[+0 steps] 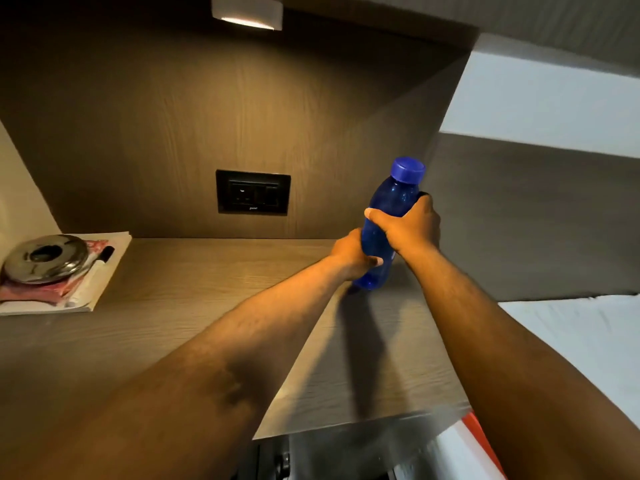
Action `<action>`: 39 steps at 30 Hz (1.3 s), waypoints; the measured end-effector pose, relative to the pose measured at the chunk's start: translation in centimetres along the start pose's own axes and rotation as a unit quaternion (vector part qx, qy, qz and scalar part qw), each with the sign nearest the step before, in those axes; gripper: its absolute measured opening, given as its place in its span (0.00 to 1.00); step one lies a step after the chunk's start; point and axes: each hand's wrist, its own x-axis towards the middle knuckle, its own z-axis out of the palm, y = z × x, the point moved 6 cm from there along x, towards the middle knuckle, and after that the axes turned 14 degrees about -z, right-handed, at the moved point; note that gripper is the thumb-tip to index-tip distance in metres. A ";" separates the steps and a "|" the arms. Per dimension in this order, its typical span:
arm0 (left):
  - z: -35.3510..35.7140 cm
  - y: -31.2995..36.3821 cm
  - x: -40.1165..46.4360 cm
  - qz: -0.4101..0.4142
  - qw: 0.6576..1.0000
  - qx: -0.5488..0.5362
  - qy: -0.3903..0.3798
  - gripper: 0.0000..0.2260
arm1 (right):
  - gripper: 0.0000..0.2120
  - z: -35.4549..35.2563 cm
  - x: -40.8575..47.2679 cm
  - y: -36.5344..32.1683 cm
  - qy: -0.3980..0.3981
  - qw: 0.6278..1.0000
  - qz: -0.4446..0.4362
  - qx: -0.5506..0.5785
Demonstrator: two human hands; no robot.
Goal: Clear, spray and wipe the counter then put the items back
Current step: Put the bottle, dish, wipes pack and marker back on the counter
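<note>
Both hands hold one blue bottle point(388, 220) near the right edge of the wooden worktop point(194, 306). The right hand point(410, 228) has its grip curled round the bottle's middle, thumb across the front; its fingers lie behind the plastic and cannot be seen. The left hand point(351, 256) wraps the lower body, its fingers likewise hidden behind the bottle, only the thumb showing. The bottle leans slightly to the right, its blue cap point(408, 169) on and uppermost. Whether its base touches the worktop or sits just above cannot be told; a dark shadow runs from it toward 6 o'clock.

At 9 o'clock from the bottle, well apart, a notebook point(104, 271) lies at the worktop's left end, cut off by the frame edge. On it rest a round steel lid point(45, 259) and a black-capped marker point(93, 271); a pink item under the lid is too hidden to name.

At 10 o'clock, a black wall socket point(252, 196) is set in the back panel. A lit lamp point(247, 12) is at 12 o'clock, partly cut off.

A wide bare stretch of worktop lies between notebook and bottle. Beyond the right edge, at 4 o'clock, white bedding point(568, 327) shows
</note>
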 end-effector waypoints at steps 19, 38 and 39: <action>-5.9 -7.3 1.4 -0.060 0.992 0.006 0.110 0.27 | 0.46 3.0 -4.3 -2.6 0.157 0.983 -0.089 0.021; -36.2 -31.4 -17.9 -0.282 0.787 -0.234 0.496 0.19 | 0.19 33.5 -19.5 -28.2 -0.440 0.873 -0.191 0.090; -36.3 -31.4 -17.9 -0.278 0.787 -0.237 0.498 0.19 | 0.19 34.2 -19.7 -28.3 -0.449 0.870 -0.183 0.088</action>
